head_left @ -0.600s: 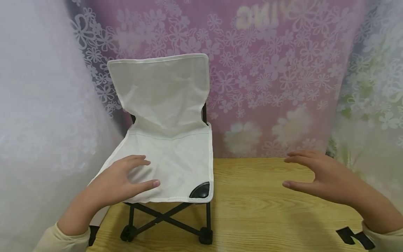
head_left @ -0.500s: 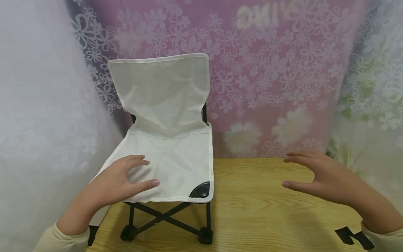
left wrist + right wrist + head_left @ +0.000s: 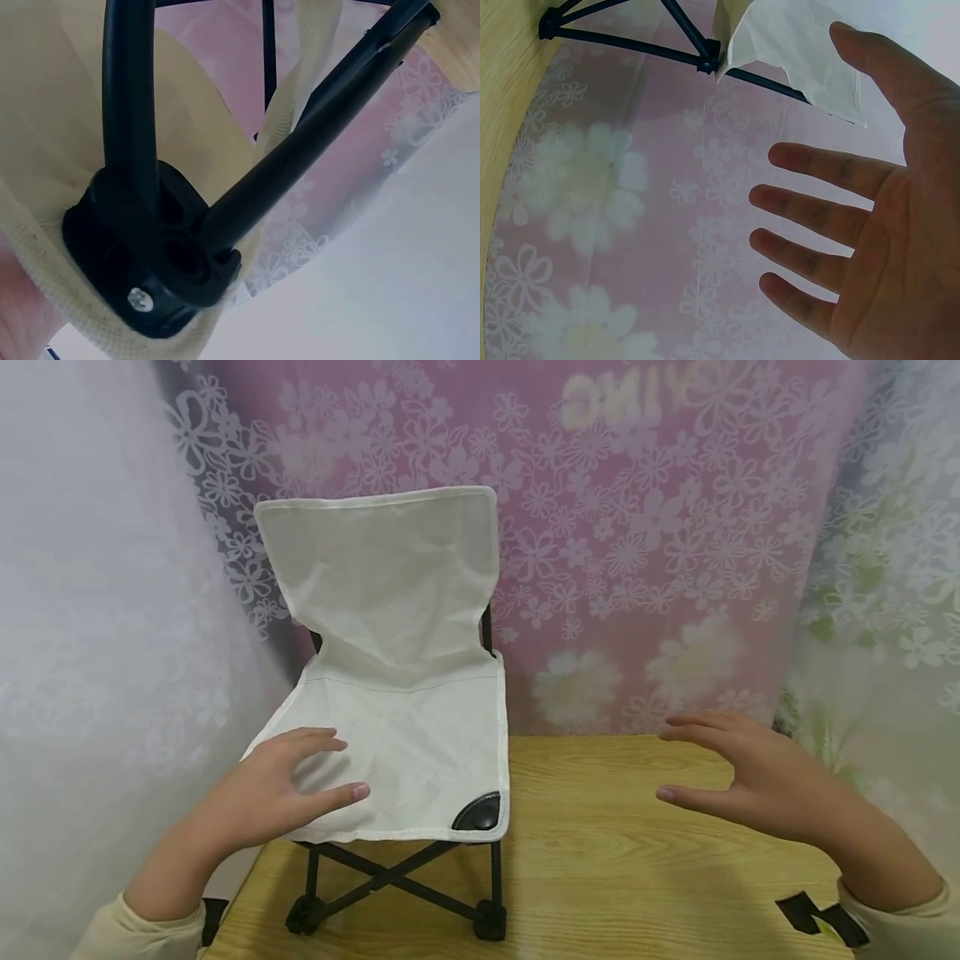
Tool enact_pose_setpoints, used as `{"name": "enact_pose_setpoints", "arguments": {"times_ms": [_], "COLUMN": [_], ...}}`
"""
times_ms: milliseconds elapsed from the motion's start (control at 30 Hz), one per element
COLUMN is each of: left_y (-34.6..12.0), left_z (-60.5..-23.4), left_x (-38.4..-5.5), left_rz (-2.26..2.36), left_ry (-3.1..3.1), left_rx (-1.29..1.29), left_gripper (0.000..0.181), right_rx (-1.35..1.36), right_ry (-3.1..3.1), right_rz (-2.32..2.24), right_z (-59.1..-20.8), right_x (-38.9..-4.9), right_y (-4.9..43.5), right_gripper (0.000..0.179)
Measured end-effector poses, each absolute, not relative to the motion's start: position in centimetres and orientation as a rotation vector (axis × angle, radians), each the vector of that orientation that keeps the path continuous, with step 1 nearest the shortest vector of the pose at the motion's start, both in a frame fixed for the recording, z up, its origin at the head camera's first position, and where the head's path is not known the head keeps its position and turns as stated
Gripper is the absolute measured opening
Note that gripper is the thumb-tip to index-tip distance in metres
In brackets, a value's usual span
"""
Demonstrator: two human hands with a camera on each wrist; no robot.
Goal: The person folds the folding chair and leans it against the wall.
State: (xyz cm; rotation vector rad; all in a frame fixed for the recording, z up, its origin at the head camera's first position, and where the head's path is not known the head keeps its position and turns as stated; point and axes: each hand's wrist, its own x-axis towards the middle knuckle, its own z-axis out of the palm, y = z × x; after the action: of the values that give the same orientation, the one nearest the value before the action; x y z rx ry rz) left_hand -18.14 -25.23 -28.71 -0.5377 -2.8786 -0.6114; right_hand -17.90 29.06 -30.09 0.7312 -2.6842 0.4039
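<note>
So there's this little folding camp chair (image 3: 390, 693) sitting on the left part of a wooden table (image 3: 637, 860), cream fabric seat and backrest on a black crossed frame, back turned toward a pink flowery curtain (image 3: 637, 568). The person's left hand (image 3: 285, 789) is lying flat on the front left bit of the seat, fingers stretched out and relaxed, thumb pointing across the fabric, not gripping anything. Up close from the left wrist view you mostly get the underside: a black plastic corner joint (image 3: 146, 255) with two black tubes running out of it and the cream seat hem wrapped around it. The right hand (image 3: 738, 777) is hovering above the table well to the right of the chair, palm turned toward it, fingers spread and straight, holding nothing and touching nothing. White sheer drapes (image 3: 90, 610) hang along the left side, and there's a black strap (image 3: 817, 918) at the right cuff
</note>
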Motion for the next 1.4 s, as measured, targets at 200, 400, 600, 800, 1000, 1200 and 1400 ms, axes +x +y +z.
{"name": "enact_pose_setpoints", "arguments": {"times_ms": [200, 400, 600, 800, 1000, 1200, 1400], "left_y": [-25.5, -25.8, -26.2, -26.7, -27.1, -27.8, -28.3], "left_z": [-28.7, -29.0, -29.2, -29.5, -30.1, -30.6, -30.9], "left_x": [-18.1, -18.0, -17.9, -17.9, -18.0, -17.9, -17.8], "left_rz": [-0.633, -0.669, -0.719, -0.766, -0.818, -0.809, -0.83], "left_ry": [-2.89, -2.885, -2.828, -2.81, -2.742, -2.632, -2.573], "left_rx": [-0.531, -0.521, -0.535, -0.505, -0.525, -0.576, -0.578], "left_gripper": [0.073, 0.073, 0.068, 0.067, 0.057, 0.047, 0.045], "right_rx": [0.746, 0.775, 0.783, 0.804, 0.825, 0.83, 0.826], "right_ry": [-2.647, -2.626, -2.619, -2.578, -2.542, -2.519, -2.51], "right_rz": [0.436, 0.443, 0.423, 0.493, 0.511, 0.509, 0.51], "right_z": [-29.9, -29.5, -29.1, -29.0, -29.2, -29.5, -29.6], "right_x": [-17.9, -17.7, -17.4, -17.3, -17.3, -17.3, -17.1], "right_y": [28.6, 27.9, 26.9, 26.3, 26.0, 25.7, 25.5], "right_gripper": [0.064, 0.065, 0.063, 0.064, 0.064, 0.065, 0.067]}}
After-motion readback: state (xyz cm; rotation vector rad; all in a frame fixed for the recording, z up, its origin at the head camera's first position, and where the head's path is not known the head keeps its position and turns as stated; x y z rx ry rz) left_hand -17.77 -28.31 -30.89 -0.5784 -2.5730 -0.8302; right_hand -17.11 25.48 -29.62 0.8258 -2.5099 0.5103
